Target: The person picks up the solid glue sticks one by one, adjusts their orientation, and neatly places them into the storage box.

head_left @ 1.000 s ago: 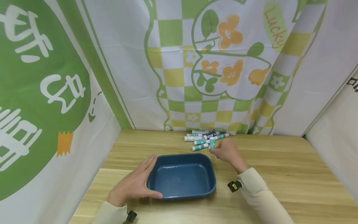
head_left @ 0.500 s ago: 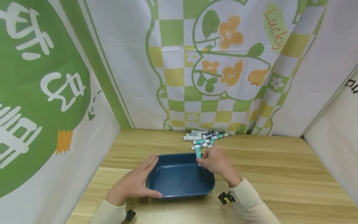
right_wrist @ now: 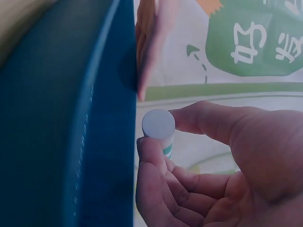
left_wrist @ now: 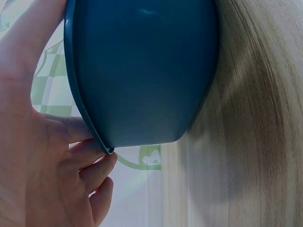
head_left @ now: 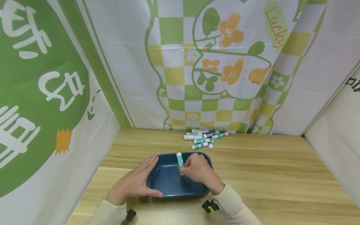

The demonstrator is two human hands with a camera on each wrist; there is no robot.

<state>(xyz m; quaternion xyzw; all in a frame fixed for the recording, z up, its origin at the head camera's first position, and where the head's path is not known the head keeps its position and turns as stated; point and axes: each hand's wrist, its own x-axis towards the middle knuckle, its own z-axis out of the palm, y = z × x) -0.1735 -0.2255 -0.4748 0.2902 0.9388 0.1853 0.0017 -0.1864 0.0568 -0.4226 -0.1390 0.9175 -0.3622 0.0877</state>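
Note:
Between thumb and fingertips, my right hand (head_left: 197,168) pinches a small white-and-teal capped tube (head_left: 180,159), shaped like a lip balm stick. It stands roughly upright, overlapping the inside of the dark blue plastic basin (head_left: 166,195) in the head view. From the right wrist, the tube's flat white end (right_wrist: 158,124) faces the camera. My left hand (head_left: 135,182) rests at the basin's left end, straight fingers along its far left corner and thumb on the near rim. In the left wrist view, fingertips (left_wrist: 99,172) touch the rim corner.
Several similar tubes (head_left: 201,141), white, teal and one dark navy (head_left: 211,134), lie in a loose pile at the wooden table's (head_left: 267,168) back edge. A patterned green-and-white curtain (head_left: 208,106) hangs right behind them.
My right hand has carried the tube leftward from the pile, over the basin's right rim to above its middle. The left hand stays at the basin's left end.

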